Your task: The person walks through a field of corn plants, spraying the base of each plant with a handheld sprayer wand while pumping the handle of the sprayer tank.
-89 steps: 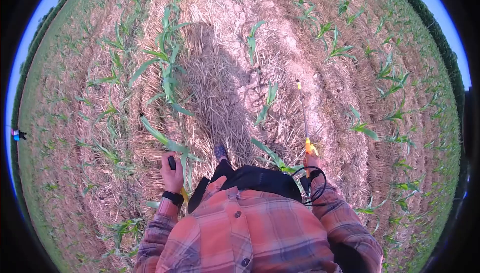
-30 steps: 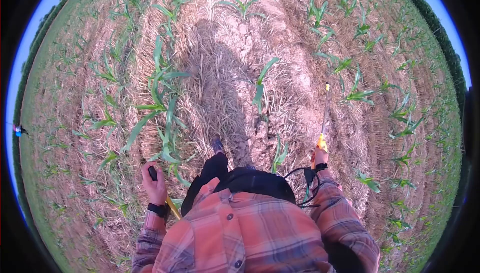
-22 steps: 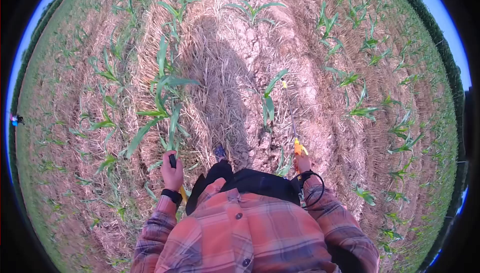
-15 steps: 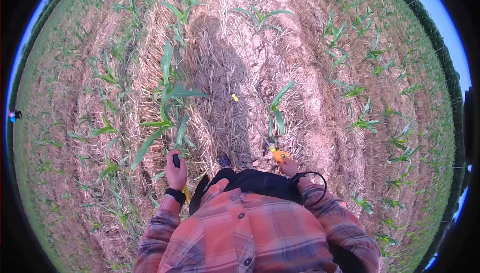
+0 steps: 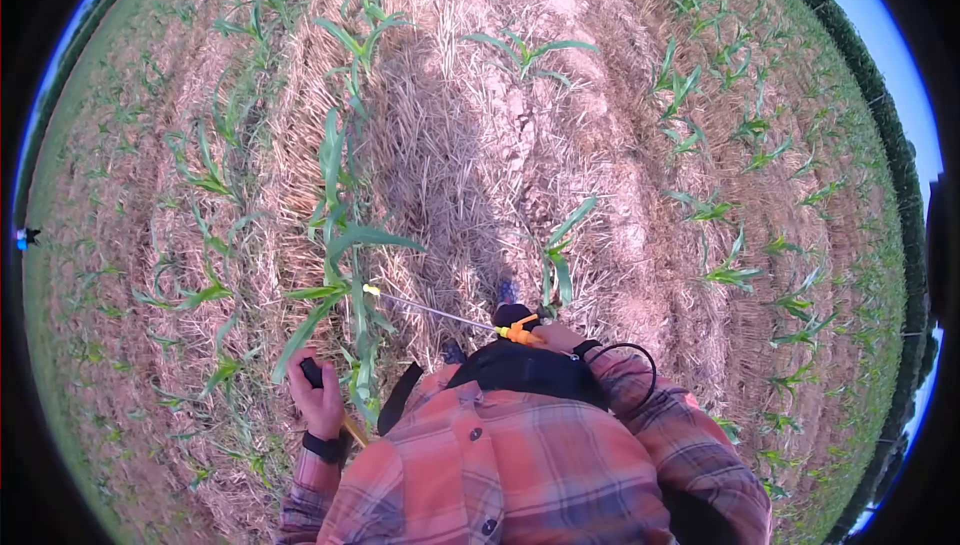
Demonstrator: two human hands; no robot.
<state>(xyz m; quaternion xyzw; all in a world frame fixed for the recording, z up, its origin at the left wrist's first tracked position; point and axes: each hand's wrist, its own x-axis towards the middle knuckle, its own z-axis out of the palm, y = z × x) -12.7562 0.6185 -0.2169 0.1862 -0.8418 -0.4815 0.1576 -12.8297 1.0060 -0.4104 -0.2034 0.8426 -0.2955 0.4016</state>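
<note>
On my remote feed I log a plaid woven shirt (image 5: 570,445) checked in orange-red, grey-violet and pale lines, with dark round buttons (image 5: 476,434). I find the wand's moulded trigger handle (image 5: 518,332) orange, its thin straight rod (image 5: 430,311) silvery grey, its small tip (image 5: 371,290) yellow. I record a stubby black grip (image 5: 312,373), a narrow yellow bar (image 5: 354,431), a looped black hose (image 5: 653,370), green strap-leaved plants (image 5: 375,236), tan straw (image 5: 440,95) and pinkish-brown soil (image 5: 630,215).

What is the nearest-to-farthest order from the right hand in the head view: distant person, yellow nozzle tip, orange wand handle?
1. Orange wand handle: in the right hand.
2. Yellow nozzle tip: left of the handle.
3. Distant person: far left edge.
</note>
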